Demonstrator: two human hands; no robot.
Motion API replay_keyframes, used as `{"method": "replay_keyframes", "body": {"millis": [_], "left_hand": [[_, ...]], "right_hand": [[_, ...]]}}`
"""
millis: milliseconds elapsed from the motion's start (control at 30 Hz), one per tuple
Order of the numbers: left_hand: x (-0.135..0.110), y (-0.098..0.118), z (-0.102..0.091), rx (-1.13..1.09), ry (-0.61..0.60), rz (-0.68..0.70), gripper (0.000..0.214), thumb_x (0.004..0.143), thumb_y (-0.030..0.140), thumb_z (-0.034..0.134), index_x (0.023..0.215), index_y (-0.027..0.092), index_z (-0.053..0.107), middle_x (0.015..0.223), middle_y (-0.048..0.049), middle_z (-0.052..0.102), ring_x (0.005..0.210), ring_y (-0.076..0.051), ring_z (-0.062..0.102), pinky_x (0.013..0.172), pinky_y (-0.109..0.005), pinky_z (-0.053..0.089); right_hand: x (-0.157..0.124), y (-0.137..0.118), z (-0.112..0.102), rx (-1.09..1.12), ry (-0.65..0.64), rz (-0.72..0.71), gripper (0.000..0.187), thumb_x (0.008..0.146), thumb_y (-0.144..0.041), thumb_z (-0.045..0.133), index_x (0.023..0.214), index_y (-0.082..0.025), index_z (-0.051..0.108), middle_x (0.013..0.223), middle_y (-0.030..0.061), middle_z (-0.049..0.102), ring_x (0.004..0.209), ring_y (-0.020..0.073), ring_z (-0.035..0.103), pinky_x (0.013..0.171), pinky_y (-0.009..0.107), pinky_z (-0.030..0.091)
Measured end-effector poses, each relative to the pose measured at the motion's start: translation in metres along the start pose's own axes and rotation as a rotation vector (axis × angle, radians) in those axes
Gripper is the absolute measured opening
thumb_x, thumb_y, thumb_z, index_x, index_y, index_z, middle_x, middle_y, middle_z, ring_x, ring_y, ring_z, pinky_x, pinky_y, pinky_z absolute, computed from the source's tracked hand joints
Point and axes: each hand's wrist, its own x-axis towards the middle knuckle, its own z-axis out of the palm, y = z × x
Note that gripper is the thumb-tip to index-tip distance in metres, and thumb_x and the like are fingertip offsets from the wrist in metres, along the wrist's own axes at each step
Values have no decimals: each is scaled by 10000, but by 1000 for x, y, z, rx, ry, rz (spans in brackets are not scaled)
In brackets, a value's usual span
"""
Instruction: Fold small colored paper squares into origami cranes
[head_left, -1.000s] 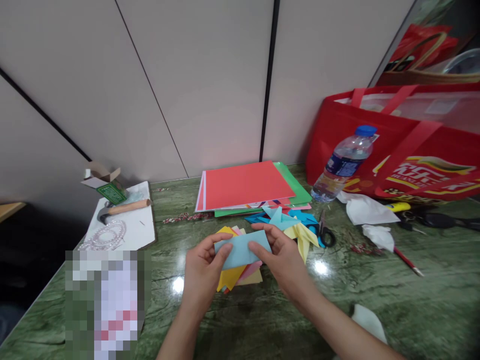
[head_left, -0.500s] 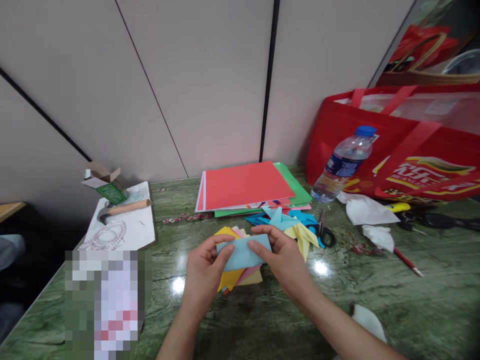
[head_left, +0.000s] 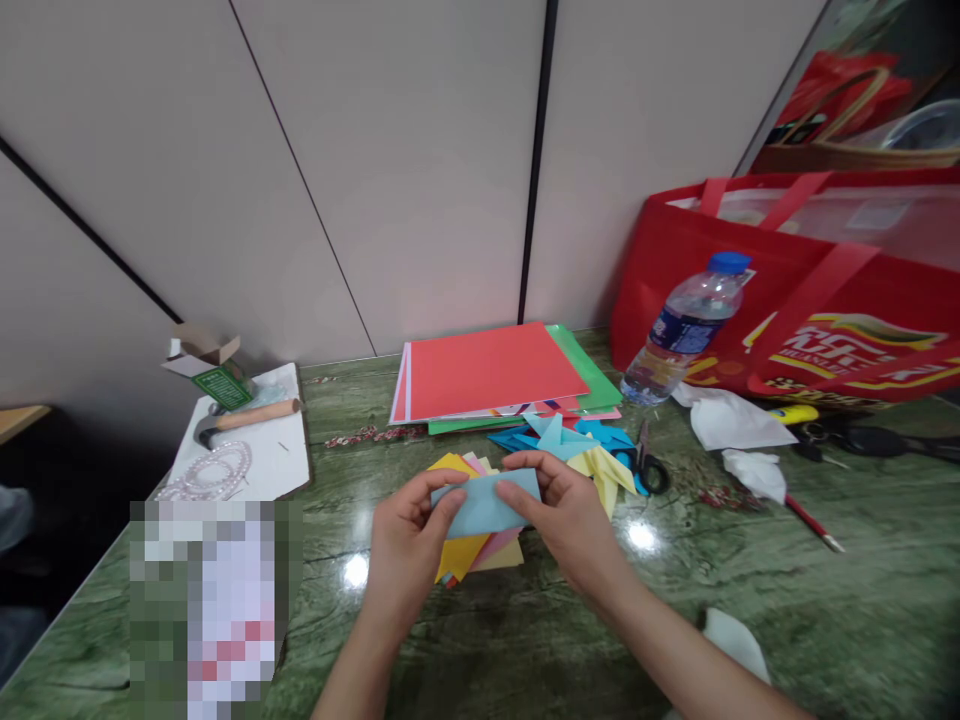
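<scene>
A folded strip of light blue paper (head_left: 484, 510) is stretched level between my two hands. My left hand (head_left: 414, 520) pinches its left end, thumb on the near face. At the right end, my right hand (head_left: 562, 505) pinches it the same way, fingers behind the paper. Below and behind the strip lies a fanned stack of coloured paper (head_left: 461, 558), with yellow, pink and cream sheets showing. Just beyond my right hand are folded blue paper shapes (head_left: 555, 436) and a pale yellow folded paper shape (head_left: 604, 472). Black-handled scissors (head_left: 651, 470) lie beside them.
Large red and green sheets (head_left: 491, 372) lie against the wall. To the right stand a water bottle (head_left: 686, 325) and a red bag (head_left: 787, 300), with crumpled tissues (head_left: 739, 420) and a red pen (head_left: 814, 522) nearby. A hammer (head_left: 251, 417) rests on a white board (head_left: 285, 460) at left.
Almost nothing differs. Both hands keep their pinch on the blue paper strip, which looks very slightly shifted.
</scene>
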Motion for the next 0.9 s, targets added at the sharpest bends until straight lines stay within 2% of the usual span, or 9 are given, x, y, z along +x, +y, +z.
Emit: {"method": "replay_keyframes", "body": {"millis": [200,433,633,900], "left_hand": [[-1,2,-3,71,63,68,96,672,211,639,738,185,704,639,3,671,528,-106,519,476,-183,390],[0,-2,-6,-10,26,64,98,670,232,653,738,186,706,585,10,639,495,-102,492,448,-184,370],[-1,-1,-8,66,60,85,93,681,228,649,747,193,705,608,13,647,514,-99,488,463,-178,366],[1,1,-8,52,44,82,99,678,235,648,752,200,703,632,9,663,523,-102,505,470,-179,380]], "right_hand": [[1,-4,-1,17,-11,-14,260,601,-273,738,797,-177,597,635,-21,609,574,114,535,507,215,429],[4,-2,-3,17,-23,-21,230,607,-308,738,758,-179,624,599,-20,609,543,116,531,475,217,407],[5,-1,-3,75,-21,1,198,645,-329,716,760,-180,651,634,-5,665,530,104,537,471,208,380],[5,-1,-4,52,-1,3,235,609,-344,736,767,-181,677,647,14,698,526,128,570,475,235,417]]}}
